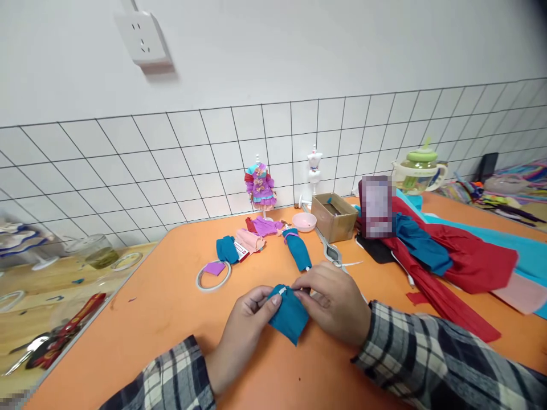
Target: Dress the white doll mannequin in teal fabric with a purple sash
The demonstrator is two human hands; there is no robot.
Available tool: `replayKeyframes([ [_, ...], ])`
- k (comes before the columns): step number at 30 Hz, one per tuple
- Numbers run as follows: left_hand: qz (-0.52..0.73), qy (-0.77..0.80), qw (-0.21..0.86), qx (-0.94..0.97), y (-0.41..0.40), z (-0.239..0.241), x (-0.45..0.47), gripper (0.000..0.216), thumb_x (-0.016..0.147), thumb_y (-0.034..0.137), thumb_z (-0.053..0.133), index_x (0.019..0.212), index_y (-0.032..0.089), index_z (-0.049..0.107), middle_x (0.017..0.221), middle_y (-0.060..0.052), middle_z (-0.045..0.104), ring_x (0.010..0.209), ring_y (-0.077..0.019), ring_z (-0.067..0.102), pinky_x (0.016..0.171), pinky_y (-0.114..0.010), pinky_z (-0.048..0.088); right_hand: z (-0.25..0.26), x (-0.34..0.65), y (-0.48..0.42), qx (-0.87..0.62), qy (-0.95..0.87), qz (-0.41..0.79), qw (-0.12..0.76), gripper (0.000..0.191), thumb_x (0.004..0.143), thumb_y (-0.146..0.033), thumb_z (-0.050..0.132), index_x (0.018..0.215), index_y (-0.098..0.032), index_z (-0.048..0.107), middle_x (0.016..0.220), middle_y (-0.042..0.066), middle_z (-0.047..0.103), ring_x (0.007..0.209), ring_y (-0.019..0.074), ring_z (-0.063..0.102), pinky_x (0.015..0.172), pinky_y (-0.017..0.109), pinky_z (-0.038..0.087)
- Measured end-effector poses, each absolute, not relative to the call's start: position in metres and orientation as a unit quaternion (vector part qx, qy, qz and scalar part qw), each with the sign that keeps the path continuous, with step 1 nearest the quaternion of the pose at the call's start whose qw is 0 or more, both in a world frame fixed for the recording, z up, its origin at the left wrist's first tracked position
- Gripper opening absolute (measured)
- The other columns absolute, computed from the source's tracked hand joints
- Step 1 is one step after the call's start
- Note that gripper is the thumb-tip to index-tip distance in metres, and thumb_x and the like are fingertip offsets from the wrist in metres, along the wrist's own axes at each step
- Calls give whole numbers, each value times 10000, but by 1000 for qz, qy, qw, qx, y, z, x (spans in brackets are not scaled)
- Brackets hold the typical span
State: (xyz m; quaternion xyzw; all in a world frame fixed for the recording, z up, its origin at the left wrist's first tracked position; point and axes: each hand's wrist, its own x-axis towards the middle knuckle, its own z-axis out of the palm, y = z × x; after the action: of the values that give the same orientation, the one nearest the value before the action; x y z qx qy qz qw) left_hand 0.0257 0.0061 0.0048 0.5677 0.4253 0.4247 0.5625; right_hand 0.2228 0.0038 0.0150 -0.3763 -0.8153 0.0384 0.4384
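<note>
Head view: teal cloth point(289, 319) up in both hands over the orange table point(171, 319), well in from its left edge and well short of its back edge; left hand point(247, 320) mostly closed, thumb on top by a small white strip point(282, 290), fingers curled behind, cloth pinched at its upper left; right hand point(335, 297) also mostly closed, thumb and fingertips together on the cloth's upper right; lower corner points toward the viewer; can't tell if it touches the table.

Toward the back left corner: tape ring point(209, 289), purple scrap point(214, 267) in its opening; teal piece point(225, 249), pink cloth point(252, 241) and purple cloth point(267, 226) run off to its right; teal tube point(297, 250) lies just beyond the right hand; near the back edge, dressed dummy point(261, 191), white dummy point(314, 165), pink bowl point(304, 223), open box point(329, 224); grey tool point(332, 253) between box and right hand; phone point(376, 206) upright right of the box; red cloth point(474, 256) spreads toward the right edge; jug point(417, 173) behind it.
</note>
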Motion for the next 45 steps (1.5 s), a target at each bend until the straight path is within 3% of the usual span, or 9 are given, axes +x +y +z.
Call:
replayKeyframes([
  [6, 416, 450, 488, 621, 4, 4, 24, 354, 785, 504, 696, 802, 150, 702, 748, -38, 682, 715, -172, 584, 686, -274, 478, 16, 216, 1, -372, -818, 60, 434, 84, 875, -200, 617, 887, -219, 698, 790, 14, 689, 763, 153, 600, 735, 291, 433],
  [16, 395, 452, 410, 686, -5, 6, 23, 241, 845, 385, 632, 800, 164, 717, 814, -64, 704, 791, -200, 631, 745, -302, 495, 10, 217, -3, -386, -834, 76, 388, 126, 892, -224, 584, 894, -234, 710, 820, 11, 678, 736, 128, 611, 678, 249, 417],
  [24, 405, 417, 287, 761, -6, 5, 21, 105, 829, 242, 617, 794, 189, 700, 797, -55, 684, 783, -193, 631, 742, -325, 508, 18, 216, -10, -394, -848, 30, 353, 121, 857, -216, 591, 856, -228, 712, 782, 1, 691, 705, 129, 626, 631, 254, 391],
  [33, 400, 413, 257, 777, -8, 9, 24, 95, 828, 210, 608, 775, 200, 686, 778, -41, 688, 764, -183, 628, 724, -317, 503, 15, 215, -13, -391, -861, -60, 322, 150, 873, -228, 569, 829, -225, 713, 746, 1, 695, 657, 136, 610, 594, 291, 337],
  [45, 403, 418, 290, 761, -7, 7, 24, 95, 810, 190, 604, 795, 189, 698, 801, -46, 678, 789, -185, 625, 748, -322, 493, 19, 214, -9, -420, -819, 114, 375, 117, 824, -190, 578, 803, -200, 693, 714, -11, 665, 579, 94, 539, 559, 229, 339],
])
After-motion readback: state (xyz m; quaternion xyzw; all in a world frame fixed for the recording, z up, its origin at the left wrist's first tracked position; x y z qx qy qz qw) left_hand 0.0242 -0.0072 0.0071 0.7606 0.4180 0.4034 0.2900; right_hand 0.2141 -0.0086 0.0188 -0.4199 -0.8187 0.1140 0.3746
